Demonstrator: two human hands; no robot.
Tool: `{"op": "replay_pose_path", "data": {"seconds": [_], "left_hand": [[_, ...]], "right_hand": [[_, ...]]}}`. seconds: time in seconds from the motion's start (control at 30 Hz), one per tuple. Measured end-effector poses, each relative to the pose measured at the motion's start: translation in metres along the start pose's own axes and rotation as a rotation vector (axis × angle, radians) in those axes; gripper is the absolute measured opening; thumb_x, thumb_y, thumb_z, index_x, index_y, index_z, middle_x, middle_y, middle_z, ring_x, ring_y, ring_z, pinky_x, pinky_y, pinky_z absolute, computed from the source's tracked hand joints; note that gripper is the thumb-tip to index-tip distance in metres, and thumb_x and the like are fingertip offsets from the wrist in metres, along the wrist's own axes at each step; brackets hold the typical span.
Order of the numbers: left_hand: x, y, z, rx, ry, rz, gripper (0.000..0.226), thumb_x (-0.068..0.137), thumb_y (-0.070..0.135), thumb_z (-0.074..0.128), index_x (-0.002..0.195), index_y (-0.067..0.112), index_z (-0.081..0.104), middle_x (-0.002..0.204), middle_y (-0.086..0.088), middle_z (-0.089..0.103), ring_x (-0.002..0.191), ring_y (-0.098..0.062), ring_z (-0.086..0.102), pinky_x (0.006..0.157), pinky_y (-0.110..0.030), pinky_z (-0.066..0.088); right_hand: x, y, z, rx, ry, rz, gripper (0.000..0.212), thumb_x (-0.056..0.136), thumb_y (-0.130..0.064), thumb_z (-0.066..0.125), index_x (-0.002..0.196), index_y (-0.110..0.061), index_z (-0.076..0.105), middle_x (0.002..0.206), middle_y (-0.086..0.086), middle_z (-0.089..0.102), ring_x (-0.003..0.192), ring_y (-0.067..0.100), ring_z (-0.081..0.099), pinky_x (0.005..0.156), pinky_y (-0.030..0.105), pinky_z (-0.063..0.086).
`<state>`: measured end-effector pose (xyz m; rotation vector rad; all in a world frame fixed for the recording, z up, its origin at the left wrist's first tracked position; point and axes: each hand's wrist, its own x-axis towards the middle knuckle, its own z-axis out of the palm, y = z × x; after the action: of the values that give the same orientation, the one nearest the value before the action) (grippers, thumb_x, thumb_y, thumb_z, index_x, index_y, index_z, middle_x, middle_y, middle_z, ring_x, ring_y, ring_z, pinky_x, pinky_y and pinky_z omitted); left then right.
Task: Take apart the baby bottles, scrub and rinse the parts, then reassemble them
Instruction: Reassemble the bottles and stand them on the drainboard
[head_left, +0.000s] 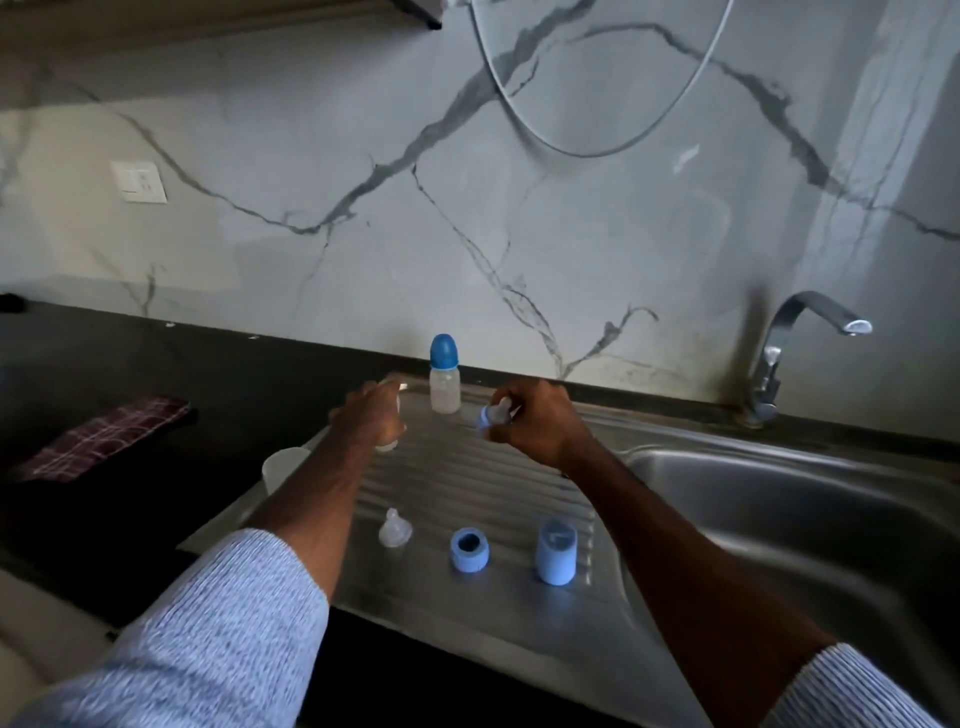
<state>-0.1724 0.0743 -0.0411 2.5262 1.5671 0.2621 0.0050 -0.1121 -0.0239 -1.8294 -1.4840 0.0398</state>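
On the ribbed steel drainboard the left hand grips a clear bottle body that stands upright, the fingers curled round its upper part so that only its base and a blurred bit of rim show. The right hand is just to the right of it, apart from the left, its fingers pinching a blue collar with a clear teat still seated in it, teat tip pointing up and left. Between the two hands and a little farther back, a capped bottle stands whole, blue cap on, close to the marble wall. Nearer the person three loose parts sit in a row on the drainboard: a clear nipple on the left, a blue ring in the middle with its opening up, and a blue cap on the right, standing upright. A white cup stands on the dark bench by the left forearm, partly behind it. A plaid cloth lies farther left. The sink basin is to the right, with the tap behind it.
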Motion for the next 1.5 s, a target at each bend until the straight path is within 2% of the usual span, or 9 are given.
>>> {"op": "replay_pose_path", "data": {"seconds": [0.17,0.3,0.43,0.53,0.7,0.87,1.03,1.33,1.5], "left_hand": [[-0.003,0.003,0.015,-0.094,0.212,0.062,0.060,0.085,0.011,0.071,0.138,0.024,0.045,0.133,-0.013,0.044,0.119,-0.038,0.053,0.089,-0.047,0.049],[-0.023,0.041,0.011,-0.568,0.361,0.129,0.055,0.068,0.024,0.086,0.110,0.019,0.051,0.113,-0.008,0.053,0.095,-0.028,0.061,0.078,-0.041,0.056],[-0.062,0.101,0.015,-1.212,0.148,0.208,0.065,0.053,0.033,0.093,0.093,0.019,0.044,0.098,-0.006,0.061,0.085,-0.020,0.064,0.071,-0.052,0.062],[-0.084,0.145,0.024,-1.396,0.042,0.333,0.059,0.059,0.018,0.089,0.099,0.012,0.046,0.096,-0.010,0.059,0.084,-0.019,0.061,0.072,-0.049,0.060],[-0.109,0.192,0.043,-1.433,-0.133,0.476,0.045,0.073,-0.002,0.083,0.113,0.009,0.066,0.101,-0.012,0.070,0.086,-0.020,0.067,0.071,-0.033,0.061],[-0.114,0.196,0.062,-1.412,-0.193,0.516,0.053,0.062,0.020,0.088,0.111,0.012,0.071,0.103,-0.018,0.072,0.086,-0.023,0.067,0.077,-0.041,0.060],[-0.112,0.192,0.062,-1.372,-0.231,0.574,0.056,0.057,0.028,0.090,0.108,0.017,0.072,0.103,-0.014,0.073,0.088,-0.024,0.068,0.082,-0.049,0.057],[-0.113,0.191,0.055,-1.397,-0.306,0.626,0.054,0.059,0.025,0.090,0.109,0.018,0.073,0.105,-0.017,0.072,0.090,-0.026,0.068,0.088,-0.059,0.054],[-0.128,0.207,0.051,-1.446,-0.294,0.661,0.056,0.059,0.025,0.087,0.110,0.011,0.070,0.094,-0.009,0.072,0.080,-0.020,0.065,0.077,-0.040,0.058]], "right_hand": [[-0.005,0.010,0.001,0.021,0.000,0.069,0.028,0.066,-0.028,0.090,0.087,-0.023,0.073,0.081,-0.008,0.072,0.079,0.010,0.068,0.071,0.028,0.055],[-0.020,0.019,-0.006,0.265,0.124,0.198,0.023,0.070,-0.016,0.088,0.082,-0.025,0.070,0.076,-0.010,0.070,0.074,0.008,0.068,0.069,0.024,0.055],[-0.046,0.040,-0.023,0.796,0.314,0.334,0.027,0.075,0.005,0.078,0.087,-0.018,0.069,0.081,0.005,0.071,0.077,0.022,0.068,0.064,0.035,0.058],[-0.071,0.065,-0.050,1.084,0.414,0.353,0.030,0.078,0.009,0.071,0.101,-0.007,0.065,0.091,0.014,0.066,0.085,0.027,0.066,0.069,0.034,0.058],[-0.109,0.098,-0.092,1.234,0.484,0.315,0.034,0.088,0.013,0.057,0.113,-0.010,0.059,0.094,0.016,0.064,0.084,0.026,0.067,0.074,0.039,0.059],[-0.134,0.112,-0.098,1.212,0.383,0.232,0.049,0.084,0.015,0.061,0.127,-0.009,0.053,0.079,0.006,0.066,0.081,0.021,0.068,0.087,0.048,0.057],[-0.132,0.114,-0.090,1.135,0.338,0.182,0.035,0.079,0.008,0.070,0.109,-0.008,0.066,0.097,0.011,0.071,0.093,0.030,0.067,0.090,0.043,0.059],[-0.129,0.118,-0.094,1.147,0.240,0.127,0.032,0.078,0.003,0.072,0.107,-0.011,0.073,0.108,0.013,0.072,0.101,0.028,0.069,0.085,0.036,0.058],[-0.129,0.115,-0.103,1.104,0.276,0.179,0.049,0.071,-0.036,0.089,0.100,-0.001,0.071,0.095,0.019,0.071,0.078,0.026,0.068,0.068,0.036,0.059]]}}
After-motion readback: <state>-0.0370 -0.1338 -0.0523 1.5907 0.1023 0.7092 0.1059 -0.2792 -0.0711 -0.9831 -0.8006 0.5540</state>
